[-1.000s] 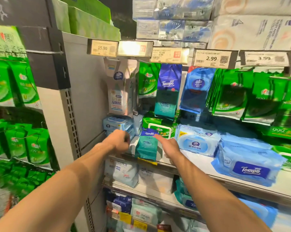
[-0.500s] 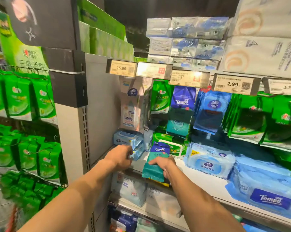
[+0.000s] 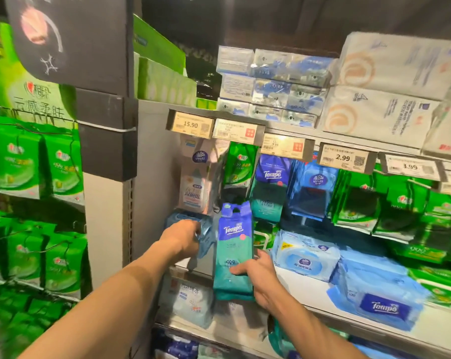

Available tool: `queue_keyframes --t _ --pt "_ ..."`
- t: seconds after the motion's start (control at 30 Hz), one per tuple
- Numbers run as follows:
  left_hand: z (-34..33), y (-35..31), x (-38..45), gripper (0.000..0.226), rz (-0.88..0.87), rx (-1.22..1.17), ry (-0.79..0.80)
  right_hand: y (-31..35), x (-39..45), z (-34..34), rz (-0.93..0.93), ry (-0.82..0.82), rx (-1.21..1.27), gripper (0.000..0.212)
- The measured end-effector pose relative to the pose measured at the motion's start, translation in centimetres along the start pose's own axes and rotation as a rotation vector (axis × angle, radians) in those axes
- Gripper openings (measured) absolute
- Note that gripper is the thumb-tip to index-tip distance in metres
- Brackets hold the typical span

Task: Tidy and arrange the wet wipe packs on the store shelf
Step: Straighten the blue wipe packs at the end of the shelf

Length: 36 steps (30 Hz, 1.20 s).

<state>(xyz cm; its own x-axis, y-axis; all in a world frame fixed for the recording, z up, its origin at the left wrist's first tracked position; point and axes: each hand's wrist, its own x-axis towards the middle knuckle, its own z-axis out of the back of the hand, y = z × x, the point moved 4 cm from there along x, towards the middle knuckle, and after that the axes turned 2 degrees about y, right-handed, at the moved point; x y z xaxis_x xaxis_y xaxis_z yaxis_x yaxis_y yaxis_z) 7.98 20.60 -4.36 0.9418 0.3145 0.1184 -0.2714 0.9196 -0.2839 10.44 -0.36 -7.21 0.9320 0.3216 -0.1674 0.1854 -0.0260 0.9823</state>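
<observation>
The Tempo pack [image 3: 234, 251] looks like glossy plastic film; the shelf [image 3: 307, 288] is smooth, white-painted metal.

Both arms reach forward, bare to the elbow. Left hand [image 3: 182, 237] curls its fingers round a blue pack [image 3: 205, 235]. Right hand [image 3: 258, 274] grips the upright Tempo pack [image 3: 233, 244] low down, thumb across its front.

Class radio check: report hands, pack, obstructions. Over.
Right hand grips teal Tempo pack, upright. Left hand holds blue pack. Nothing blocking.
</observation>
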Motion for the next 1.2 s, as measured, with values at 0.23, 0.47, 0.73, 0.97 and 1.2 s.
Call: queue_keyframes --t 0.23,0.47,0.73,0.97,1.2 --pt "0.5 -2.1 -0.2 0.028 -0.066 -0.016 0.016 5.3 -2.4 0.8 0.188 0.084 0.155 0.058" --pt "1.5 -4.4 -0.5 0.036 -0.113 -0.021 -0.007 11.0 -2.4 1.7 0.282 0.017 0.225 0.049" --pt "3.5 -5.6 -1.1 0.039 -0.146 -0.038 -0.069 12.6 -1.8 3.7 0.295 -0.029 0.216 0.044" --pt "4.3 -6.3 -0.8 0.031 -0.185 -0.043 -0.114 12.5 -0.6 3.6 0.232 -0.078 0.195 0.043" --pt "4.6 -6.4 -0.5 0.039 -0.193 -0.044 -0.118 12.0 1.9 3.7 0.206 -0.072 0.135 0.037"
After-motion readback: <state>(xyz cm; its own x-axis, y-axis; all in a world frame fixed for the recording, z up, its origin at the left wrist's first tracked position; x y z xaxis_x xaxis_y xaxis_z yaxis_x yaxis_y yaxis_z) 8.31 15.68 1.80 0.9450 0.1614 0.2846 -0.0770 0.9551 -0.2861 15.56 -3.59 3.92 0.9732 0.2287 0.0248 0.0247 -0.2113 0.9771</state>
